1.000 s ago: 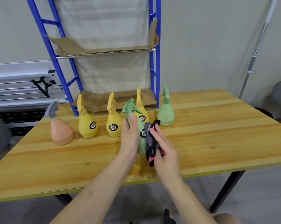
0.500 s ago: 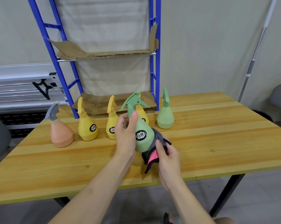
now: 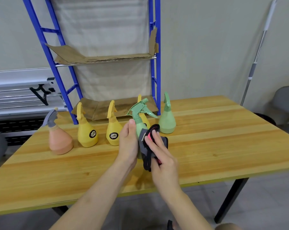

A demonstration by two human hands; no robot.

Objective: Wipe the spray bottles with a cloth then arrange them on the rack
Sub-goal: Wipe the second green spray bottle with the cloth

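A green spray bottle (image 3: 139, 120) is held just above the near middle of the wooden table (image 3: 223, 146), gripped from its left side by the left hand (image 3: 128, 143), whose thumb is raised along the neck while the remaining fingers are curled round the far side of the body, out of sight. A dark grey cloth (image 3: 147, 146) with a pink patch is pressed against the bottle's right flank by the right hand (image 3: 162, 161), its fingers closed over the folds. The bottle's long axis is seen leaning slightly, base towards the wearer and nozzle pointing right and away; whether the base is touching the table cannot be told, since it is hidden behind the hands. The bottle lies between the two hands, so wiping is judged to be in progress, with the next stroke likely to run along that axis. Behind, a peach bottle (image 3: 60, 140), three yellow bottles (image 3: 86, 133) and a second green bottle (image 3: 167, 120) are left standing in a row, unshelved. The blue rack (image 3: 154, 67), lined with cardboard, stands at the table's far edge, nearer the left hand's side, well apart from the held bottle.
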